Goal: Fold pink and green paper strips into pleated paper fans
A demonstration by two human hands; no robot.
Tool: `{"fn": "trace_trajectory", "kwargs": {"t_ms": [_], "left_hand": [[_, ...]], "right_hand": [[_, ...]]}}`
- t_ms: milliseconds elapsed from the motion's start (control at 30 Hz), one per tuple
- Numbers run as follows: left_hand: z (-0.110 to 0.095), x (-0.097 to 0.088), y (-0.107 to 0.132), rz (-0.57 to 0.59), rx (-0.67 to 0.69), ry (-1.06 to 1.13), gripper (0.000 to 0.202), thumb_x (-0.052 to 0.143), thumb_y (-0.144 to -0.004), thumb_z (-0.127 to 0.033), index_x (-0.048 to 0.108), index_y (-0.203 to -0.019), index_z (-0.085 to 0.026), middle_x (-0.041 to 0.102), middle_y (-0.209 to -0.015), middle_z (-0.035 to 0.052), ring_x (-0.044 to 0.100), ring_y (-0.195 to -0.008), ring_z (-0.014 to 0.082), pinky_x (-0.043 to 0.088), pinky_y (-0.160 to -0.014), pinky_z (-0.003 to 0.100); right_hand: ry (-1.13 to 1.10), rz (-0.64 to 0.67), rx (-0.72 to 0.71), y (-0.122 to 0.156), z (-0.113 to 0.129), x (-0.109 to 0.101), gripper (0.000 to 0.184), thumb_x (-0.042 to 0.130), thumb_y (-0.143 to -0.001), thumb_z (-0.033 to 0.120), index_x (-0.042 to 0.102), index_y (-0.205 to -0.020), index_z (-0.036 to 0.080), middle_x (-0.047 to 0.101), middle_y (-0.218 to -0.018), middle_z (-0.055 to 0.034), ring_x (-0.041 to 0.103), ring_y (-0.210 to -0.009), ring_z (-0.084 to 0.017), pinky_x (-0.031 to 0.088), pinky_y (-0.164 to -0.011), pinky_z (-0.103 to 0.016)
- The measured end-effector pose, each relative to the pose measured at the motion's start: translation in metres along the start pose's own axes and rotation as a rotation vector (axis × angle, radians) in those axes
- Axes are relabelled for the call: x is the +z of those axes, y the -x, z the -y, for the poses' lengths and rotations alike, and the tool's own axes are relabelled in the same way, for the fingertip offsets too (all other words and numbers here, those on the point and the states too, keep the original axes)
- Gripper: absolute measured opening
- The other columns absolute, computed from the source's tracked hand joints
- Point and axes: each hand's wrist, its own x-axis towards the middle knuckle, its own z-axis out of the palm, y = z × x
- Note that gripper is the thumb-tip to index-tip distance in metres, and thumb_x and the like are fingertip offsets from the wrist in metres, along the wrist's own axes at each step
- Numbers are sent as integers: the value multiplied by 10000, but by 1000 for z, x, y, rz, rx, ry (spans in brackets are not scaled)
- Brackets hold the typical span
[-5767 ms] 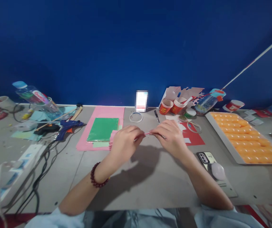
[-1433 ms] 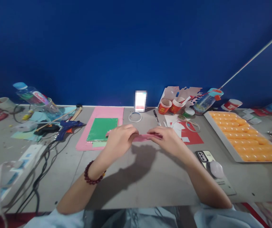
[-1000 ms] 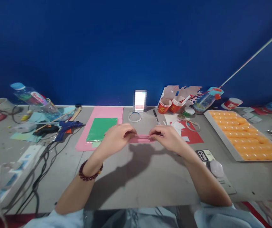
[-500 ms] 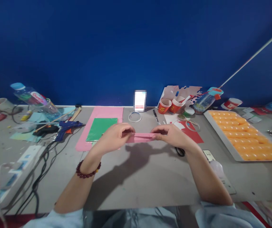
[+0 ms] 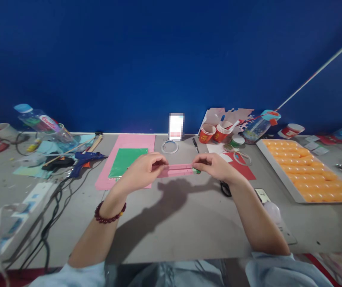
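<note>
Above the grey table (image 5: 173,223) I hold a folded pink paper strip (image 5: 177,170) stretched level between both hands. My left hand (image 5: 142,172), with a dark red bead bracelet on its wrist, pinches the strip's left end. My right hand (image 5: 214,167) pinches the right end, where a small green bit shows at the fingertips. Black scissors (image 5: 225,188) lie on the table just under my right wrist.
A green sheet (image 5: 126,161) lies on a pink sheet (image 5: 129,143) behind my left hand. A glue gun (image 5: 83,159), bottle (image 5: 44,123) and power strip (image 5: 12,223) with cables sit left. Red cups (image 5: 215,133), red paper (image 5: 242,169), a tray of orange balls (image 5: 308,169) and a phone (image 5: 263,195) sit right.
Both hands have lifted slightly and moved apart, so more of the pink strip shows between them. The scissors came into view under my right wrist.
</note>
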Motion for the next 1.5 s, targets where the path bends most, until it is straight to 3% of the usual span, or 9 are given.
{"fn": "trace_trajectory", "kwargs": {"t_ms": [200,400,733,967,1233,1500], "left_hand": [[1,7,-2,30,-10,-50,238,439,-870,-264,651,-970,-223,666,-861,32,576,-745,155,424,-645,271],[0,12,-6,12,42,-42,242,442,-872,-242,649,-759,-189,646,-793,36,565,-714,144,410,-621,266],[0,16,-6,12,71,-44,203,402,-851,-141,590,-784,-180,622,-810,26,542,-712,133,395,-613,257],[0,16,-6,13,83,-50,211,397,-853,-156,598,-796,-182,620,-807,33,547,-721,143,408,-623,266],[3,20,-5,11,104,-51,204,411,-845,-126,602,-810,-187,617,-825,24,557,-746,143,415,-646,265],[-2,28,-3,-1,128,-115,202,399,-891,-151,589,-829,-185,599,-818,19,541,-722,140,377,-618,257]], "right_hand": [[93,-17,-16,3,5,3,211,561,-806,374,637,-764,181,605,-642,6,514,-586,-116,393,-562,-240],[123,-33,-25,4,5,5,227,559,-806,391,644,-768,185,578,-614,14,489,-568,-112,377,-542,-234],[77,-42,-2,4,8,8,215,597,-775,380,639,-720,176,606,-637,4,500,-579,-109,374,-540,-233],[72,-70,4,3,11,10,200,630,-749,365,622,-675,179,622,-636,10,517,-590,-111,381,-557,-233],[115,-85,-9,4,10,13,285,644,-745,425,581,-624,175,610,-600,14,505,-563,-110,364,-529,-229],[262,-20,-159,6,19,19,182,632,-789,397,679,-851,233,694,-866,-6,602,-793,-158,421,-717,-268]]}}
